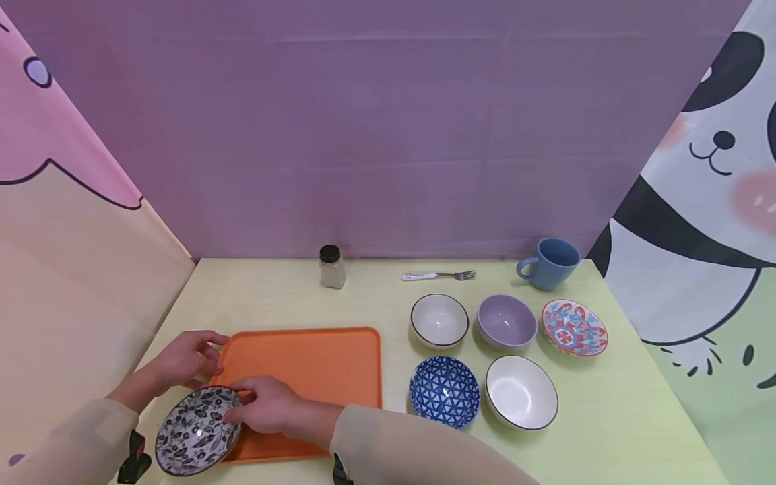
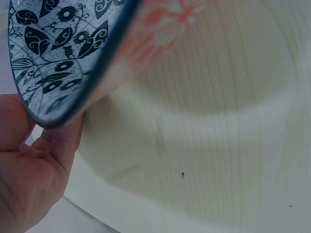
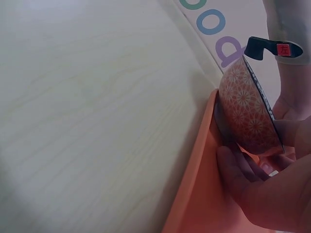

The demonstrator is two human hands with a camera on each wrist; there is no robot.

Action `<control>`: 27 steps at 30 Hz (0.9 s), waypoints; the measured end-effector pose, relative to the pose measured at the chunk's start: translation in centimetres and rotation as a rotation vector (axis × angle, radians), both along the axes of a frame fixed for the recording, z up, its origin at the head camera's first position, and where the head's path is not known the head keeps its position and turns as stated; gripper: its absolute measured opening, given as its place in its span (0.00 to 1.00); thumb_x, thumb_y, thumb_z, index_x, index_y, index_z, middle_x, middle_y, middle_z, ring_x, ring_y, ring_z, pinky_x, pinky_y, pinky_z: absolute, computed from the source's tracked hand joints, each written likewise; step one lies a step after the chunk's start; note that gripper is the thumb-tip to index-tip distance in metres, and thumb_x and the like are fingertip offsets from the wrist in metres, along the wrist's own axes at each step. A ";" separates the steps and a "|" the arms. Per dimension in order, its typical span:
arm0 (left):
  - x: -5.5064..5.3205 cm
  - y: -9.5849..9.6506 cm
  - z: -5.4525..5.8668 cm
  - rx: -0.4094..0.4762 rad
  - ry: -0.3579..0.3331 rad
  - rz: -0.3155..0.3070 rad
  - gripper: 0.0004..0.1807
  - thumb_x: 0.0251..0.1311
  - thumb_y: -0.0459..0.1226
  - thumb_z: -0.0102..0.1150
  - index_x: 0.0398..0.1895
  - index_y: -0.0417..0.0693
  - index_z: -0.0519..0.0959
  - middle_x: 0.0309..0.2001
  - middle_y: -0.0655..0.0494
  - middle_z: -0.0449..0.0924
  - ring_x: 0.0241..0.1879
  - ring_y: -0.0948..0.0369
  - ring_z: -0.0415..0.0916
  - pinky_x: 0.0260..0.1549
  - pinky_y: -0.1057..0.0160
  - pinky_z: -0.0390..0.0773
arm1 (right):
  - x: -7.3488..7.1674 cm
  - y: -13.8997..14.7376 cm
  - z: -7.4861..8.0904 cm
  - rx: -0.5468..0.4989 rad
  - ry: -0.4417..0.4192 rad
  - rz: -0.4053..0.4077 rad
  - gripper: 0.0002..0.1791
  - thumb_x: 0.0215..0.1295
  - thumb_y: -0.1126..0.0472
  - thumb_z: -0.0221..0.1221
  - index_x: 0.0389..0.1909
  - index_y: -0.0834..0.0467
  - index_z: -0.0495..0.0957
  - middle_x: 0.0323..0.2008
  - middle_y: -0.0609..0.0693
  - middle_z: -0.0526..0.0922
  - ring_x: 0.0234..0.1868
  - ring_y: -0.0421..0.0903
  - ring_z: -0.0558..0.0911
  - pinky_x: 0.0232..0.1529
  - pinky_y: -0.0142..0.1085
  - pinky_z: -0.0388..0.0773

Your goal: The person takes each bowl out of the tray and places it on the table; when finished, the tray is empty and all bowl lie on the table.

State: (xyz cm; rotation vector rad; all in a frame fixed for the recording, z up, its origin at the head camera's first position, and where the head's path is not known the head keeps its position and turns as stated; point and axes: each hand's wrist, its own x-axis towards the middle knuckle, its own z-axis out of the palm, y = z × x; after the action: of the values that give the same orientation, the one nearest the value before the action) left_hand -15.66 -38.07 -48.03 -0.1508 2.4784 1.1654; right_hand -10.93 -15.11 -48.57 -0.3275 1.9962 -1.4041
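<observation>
My right hand [image 1: 269, 404] grips the right rim of a patterned bowl [image 1: 197, 431], thumb inside and fingers against its outer wall. Black leaves and flowers cover the bowl's white inside; the outside [image 3: 243, 109] is red and white. It is held tilted across the left front part of an orange tray [image 1: 303, 367]. My left hand [image 1: 184, 360] is beyond the bowl at the tray's back left corner, fingertips right at the tray's rim. The bowl hides part of this left hand [image 2: 34, 170] in the left wrist view.
Right of the tray stand a blue patterned bowl [image 1: 444, 392], two white bowls [image 1: 439, 320] [image 1: 521, 392], a purple bowl [image 1: 506, 321] and a red-and-blue patterned dish [image 1: 574, 327]. Farther back are a black-lidded jar [image 1: 332, 268], a fork [image 1: 438, 275] and a blue mug [image 1: 550, 264].
</observation>
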 end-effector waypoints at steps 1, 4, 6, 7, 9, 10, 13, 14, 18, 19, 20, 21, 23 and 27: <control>0.0 0.0 0.0 -0.001 0.000 0.000 0.30 0.64 0.26 0.59 0.68 0.28 0.66 0.42 0.42 0.76 0.35 0.54 0.81 0.33 0.51 0.88 | 0.0 0.1 0.0 -0.002 0.002 0.000 0.20 0.64 0.59 0.69 0.57 0.44 0.84 0.46 0.39 0.85 0.40 0.35 0.80 0.41 0.32 0.82; 0.0 0.1 0.1 -0.005 0.001 -0.003 0.30 0.63 0.25 0.59 0.68 0.27 0.66 0.42 0.42 0.76 0.35 0.54 0.81 0.32 0.51 0.89 | -0.2 0.3 0.1 -0.023 -0.026 0.011 0.20 0.65 0.59 0.68 0.57 0.45 0.85 0.48 0.39 0.85 0.40 0.36 0.81 0.42 0.35 0.84; 0.0 0.1 0.1 -0.001 -0.002 -0.002 0.29 0.64 0.25 0.59 0.68 0.27 0.66 0.42 0.41 0.76 0.35 0.54 0.81 0.32 0.51 0.88 | -0.3 0.6 0.2 -0.045 -0.061 0.017 0.19 0.65 0.60 0.67 0.57 0.46 0.85 0.47 0.40 0.85 0.38 0.38 0.81 0.40 0.36 0.85; 0.0 0.1 0.1 0.001 -0.003 -0.002 0.29 0.64 0.25 0.59 0.68 0.27 0.66 0.42 0.41 0.76 0.35 0.54 0.81 0.32 0.51 0.88 | -0.4 0.7 0.2 -0.066 -0.091 0.018 0.19 0.66 0.60 0.67 0.57 0.47 0.85 0.45 0.41 0.85 0.36 0.39 0.82 0.39 0.39 0.86; 0.0 0.1 0.1 0.005 -0.006 -0.001 0.29 0.64 0.25 0.59 0.68 0.27 0.65 0.42 0.41 0.75 0.34 0.54 0.81 0.32 0.52 0.88 | -0.5 0.8 0.2 -0.104 -0.159 0.021 0.18 0.67 0.61 0.66 0.57 0.49 0.85 0.42 0.42 0.85 0.33 0.43 0.83 0.36 0.44 0.87; 0.0 0.1 0.1 0.010 -0.008 0.002 0.29 0.64 0.25 0.59 0.68 0.27 0.65 0.42 0.41 0.75 0.34 0.54 0.81 0.31 0.52 0.88 | -0.5 0.9 0.2 -0.116 -0.185 0.021 0.17 0.67 0.61 0.65 0.56 0.50 0.85 0.41 0.43 0.85 0.32 0.43 0.83 0.35 0.45 0.88; 0.0 0.1 0.1 0.015 -0.012 0.005 0.30 0.63 0.25 0.59 0.68 0.27 0.65 0.42 0.41 0.75 0.34 0.54 0.81 0.31 0.52 0.88 | -0.6 1.1 0.2 -0.156 -0.265 0.019 0.14 0.68 0.61 0.65 0.53 0.51 0.85 0.36 0.48 0.87 0.28 0.48 0.84 0.30 0.48 0.87; 0.0 0.1 0.1 0.016 -0.013 0.006 0.30 0.63 0.25 0.60 0.68 0.27 0.65 0.42 0.41 0.75 0.34 0.54 0.81 0.31 0.52 0.88 | -0.6 1.1 0.2 -0.164 -0.280 0.019 0.13 0.69 0.61 0.65 0.52 0.51 0.85 0.35 0.50 0.87 0.27 0.48 0.84 0.28 0.47 0.86; -0.1 0.1 0.1 0.013 -0.017 0.006 0.30 0.63 0.25 0.59 0.69 0.27 0.64 0.42 0.41 0.76 0.34 0.54 0.81 0.31 0.52 0.88 | -0.6 1.4 0.3 -0.186 -0.327 0.014 0.10 0.69 0.62 0.64 0.50 0.51 0.85 0.33 0.54 0.87 0.24 0.50 0.83 0.20 0.44 0.84; -0.1 0.1 0.1 0.013 -0.017 0.006 0.30 0.64 0.25 0.60 0.69 0.27 0.64 0.42 0.41 0.76 0.35 0.54 0.81 0.31 0.52 0.88 | -0.6 1.5 0.3 -0.190 -0.334 0.011 0.10 0.69 0.62 0.64 0.49 0.51 0.85 0.33 0.54 0.87 0.23 0.50 0.83 0.19 0.44 0.83; -0.1 0.1 0.1 0.013 -0.017 0.005 0.30 0.64 0.25 0.59 0.69 0.27 0.64 0.42 0.41 0.76 0.35 0.54 0.81 0.31 0.52 0.88 | -0.6 1.5 0.4 -0.192 -0.340 0.009 0.10 0.69 0.62 0.64 0.49 0.51 0.85 0.33 0.55 0.87 0.23 0.49 0.83 0.18 0.43 0.83; -0.1 0.1 0.2 0.014 -0.016 0.004 0.30 0.64 0.25 0.59 0.69 0.27 0.64 0.42 0.41 0.76 0.35 0.54 0.81 0.31 0.52 0.88 | -0.6 1.6 0.5 -0.192 -0.343 0.007 0.10 0.69 0.62 0.65 0.49 0.51 0.84 0.33 0.54 0.87 0.22 0.49 0.83 0.17 0.42 0.82; -0.1 0.2 0.2 0.020 -0.019 0.006 0.30 0.64 0.25 0.59 0.69 0.27 0.64 0.42 0.40 0.76 0.35 0.54 0.81 0.31 0.51 0.88 | -0.5 1.7 0.6 -0.192 -0.343 0.005 0.09 0.69 0.62 0.65 0.48 0.52 0.84 0.33 0.55 0.87 0.22 0.50 0.83 0.16 0.41 0.82; 0.0 0.2 0.3 0.031 -0.023 0.005 0.30 0.63 0.24 0.59 0.69 0.26 0.64 0.42 0.39 0.76 0.35 0.54 0.81 0.31 0.51 0.88 | -0.5 2.2 0.8 -0.202 -0.334 0.001 0.08 0.67 0.63 0.65 0.46 0.52 0.84 0.31 0.58 0.88 0.22 0.52 0.84 0.17 0.43 0.82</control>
State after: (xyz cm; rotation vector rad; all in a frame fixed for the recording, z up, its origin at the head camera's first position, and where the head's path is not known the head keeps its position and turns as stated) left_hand -15.69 -37.86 -47.69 -0.1612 2.4401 1.1976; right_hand -11.40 -12.90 -47.76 -0.1676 1.5902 -1.5510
